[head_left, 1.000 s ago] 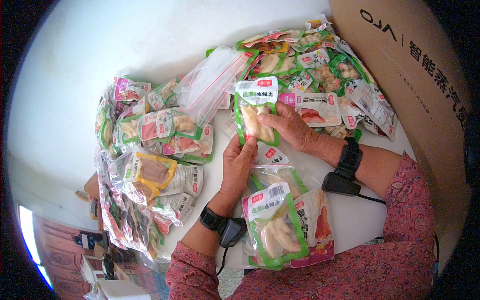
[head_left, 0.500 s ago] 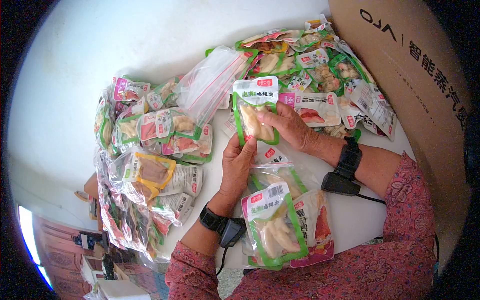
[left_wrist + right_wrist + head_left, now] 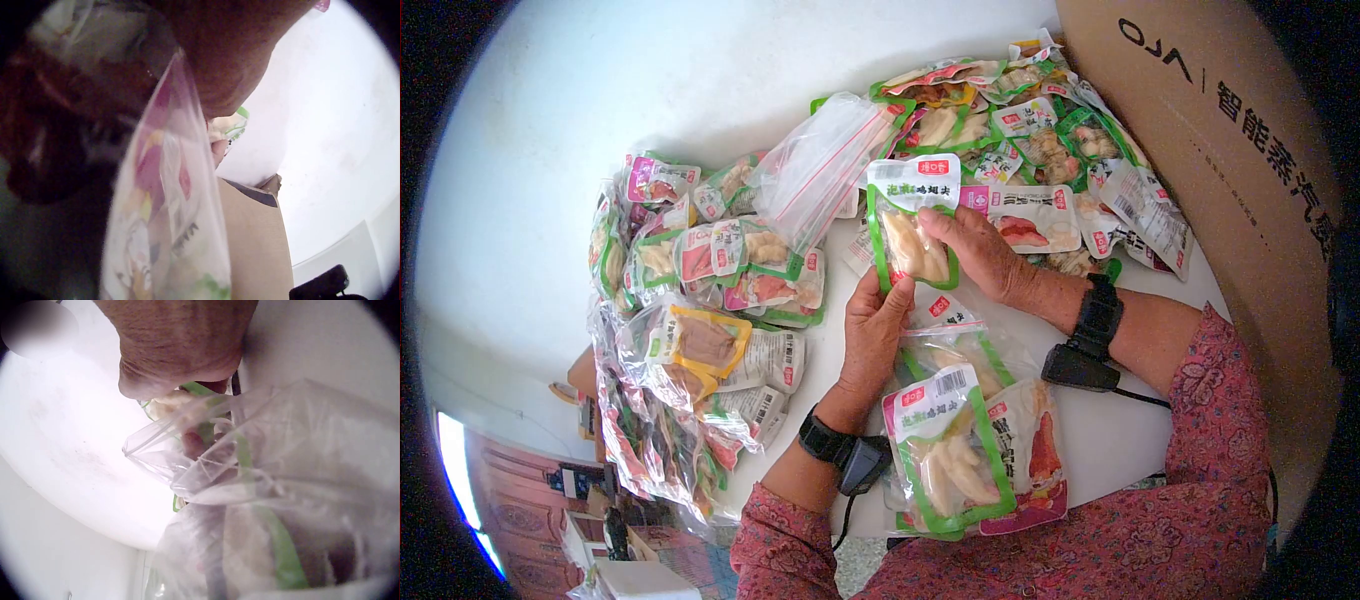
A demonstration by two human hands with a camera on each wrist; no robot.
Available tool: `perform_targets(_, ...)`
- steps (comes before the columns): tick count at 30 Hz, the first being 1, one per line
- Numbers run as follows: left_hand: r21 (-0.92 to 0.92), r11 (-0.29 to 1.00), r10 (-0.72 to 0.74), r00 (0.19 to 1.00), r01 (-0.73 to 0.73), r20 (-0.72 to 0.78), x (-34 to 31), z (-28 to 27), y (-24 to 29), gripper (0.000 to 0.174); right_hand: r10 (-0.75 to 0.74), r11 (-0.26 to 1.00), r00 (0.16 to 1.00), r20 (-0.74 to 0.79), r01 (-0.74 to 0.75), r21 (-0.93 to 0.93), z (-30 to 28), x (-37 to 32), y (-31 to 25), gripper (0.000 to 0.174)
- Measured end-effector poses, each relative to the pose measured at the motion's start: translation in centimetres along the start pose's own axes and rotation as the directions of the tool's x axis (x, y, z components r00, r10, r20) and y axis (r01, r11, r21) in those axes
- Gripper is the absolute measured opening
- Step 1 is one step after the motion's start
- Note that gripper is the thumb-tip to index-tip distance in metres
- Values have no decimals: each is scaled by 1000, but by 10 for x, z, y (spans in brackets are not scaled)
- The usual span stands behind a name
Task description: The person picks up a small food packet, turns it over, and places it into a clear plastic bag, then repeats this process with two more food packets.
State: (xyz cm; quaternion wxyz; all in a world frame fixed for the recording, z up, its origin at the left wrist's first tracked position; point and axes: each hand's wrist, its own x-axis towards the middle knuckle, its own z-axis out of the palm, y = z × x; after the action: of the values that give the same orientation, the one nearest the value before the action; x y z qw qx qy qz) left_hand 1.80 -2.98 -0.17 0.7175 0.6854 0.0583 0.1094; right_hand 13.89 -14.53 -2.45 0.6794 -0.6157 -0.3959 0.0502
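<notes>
Both hands hold a sealed food pouch (image 3: 912, 245) with a white label top, a green border and pale pieces showing through its window. My left hand (image 3: 870, 330) pinches its lower edge, thumb in front. On its right side my right hand (image 3: 982, 258) grips the pouch, thumb laid across the front just below the label and the other fingers behind. Close below the hands lies a clear zip bag (image 3: 1025, 350) with several pouches in and on it, a green-bordered pouch (image 3: 955, 455) uppermost. In the right wrist view, clear plastic (image 3: 281, 450) partly covers the fingers.
Filled clear bags of pouches (image 3: 720, 250) are heaped on the left of the white table (image 3: 730, 90). More pouches (image 3: 1040, 130) pile up at the back right, beside a large cardboard box (image 3: 1250, 200). Unfilled zip bags (image 3: 820, 165) lie between the heaps.
The right thumb has slid upward over the pouch front, from its middle to just below the label. The pouch has shifted very slightly; the left hand stays in place.
</notes>
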Motion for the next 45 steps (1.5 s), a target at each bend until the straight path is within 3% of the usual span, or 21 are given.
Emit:
perform_targets(3, 15, 1000, 4, 1000, -4, -6, 1, -1, -2, 24, 50, 999, 999, -10, -50, -13, -2, -1, -13, 38)
perform_targets(5, 29, 1000, 8, 1000, -8, -10, 1, 0, -2, 24, 206, 977, 979, -7, -205, 51, -3, -3, -27, 41)
perform_targets(14, 67, 998, 1, 1000, -1, 1, 1, -2, -1, 26, 135, 984, 986, -94, -123, 128, 3, -1, -22, 43)
perform_targets(18, 187, 982, 25, 1000, -28, 18, 0, 0, 15, 35, 206, 977, 978, -32, -204, 62, -2, 1, -31, 40)
perform_targets(19, 256, 966, 26, 999, -30, 20, 2, -3, 20, 40, 137, 989, 987, -79, -132, 69, 1, 2, -29, 37)
perform_targets(21, 340, 937, 64, 997, -73, 36, 1, -8, 26, 46, 75, 995, 989, -127, -66, 74, 0, 3, -25, 35)
perform_targets(23, 433, 869, 240, 969, -240, 55, -4, -4, 41, 49, 60, 998, 990, -127, -61, 3, -5, 5, -30, 27)
perform_targets(25, 484, 840, 231, 969, -246, 91, -7, -6, 55, 43, 52, 998, 990, -134, -49, 28, -7, 10, -32, 28)
perform_targets(27, 664, 636, 301, 919, -393, 255, -9, -7, 62, 30, -23, 999, 986, -165, 16, -44, -9, 11, -37, 28)
perform_targets(28, 665, 640, 296, 922, -386, 250, -12, -5, 67, 30, -47, 999, 988, -148, 44, -24, -9, 13, -37, 27)
perform_targets(29, 662, 575, 287, 876, -482, 388, -13, -3, 73, 24, -39, 999, 988, -146, 36, -21, -8, 12, -37, 27)
perform_targets(30, 639, 510, 265, 812, -575, 519, -14, -2, 75, 18, 5, 996, 996, -88, 3, 86, -7, 12, -36, 27)
perform_targets(31, 638, 517, 257, 815, -570, 520, -13, -4, 73, 18, 43, 981, 999, -27, -37, 190, -7, 11, -38, 28)
perform_targets(33, 558, 489, 320, 733, -670, 600, -11, -4, 68, 14, 63, 994, 997, 43, -66, 84, -13, 9, -41, 26)
perform_targets(35, 619, 448, 313, 762, -645, 567, -10, -2, 65, 10, 226, 971, 928, 295, -238, 6, -15, 10, -42, 23)
perform_targets(36, 623, 441, 353, 763, -646, 541, -8, -4, 61, 9, 196, 980, 899, 391, -190, -54, -15, 12, -37, 23)
perform_targets(37, 628, 432, 394, 762, -647, 514, -7, -4, 59, 9, 202, 979, 899, 388, -196, -55, -15, 13, -38, 23)
perform_targets(39, 636, 414, 409, 757, -652, 510, -6, -2, 56, 10, 338, 939, 745, 575, -310, -149, -19, 13, -42, 23)
perform_targets(41, 651, 358, 482, 729, -670, 485, -5, 1, 54, 10, 364, 927, 725, 585, -341, -154, -20, 12, -39, 27)
perform_targets(43, 666, 373, 471, 751, -645, 463, -5, 2, 50, 9, 437, 892, 583, 685, -381, -244, -18, 13, -41, 28)
perform_targets(45, 682, 388, 460, 771, -620, 440, -4, 2, 46, 10, 439, 893, 580, 686, -366, -261, -24, 11, -53, 29)
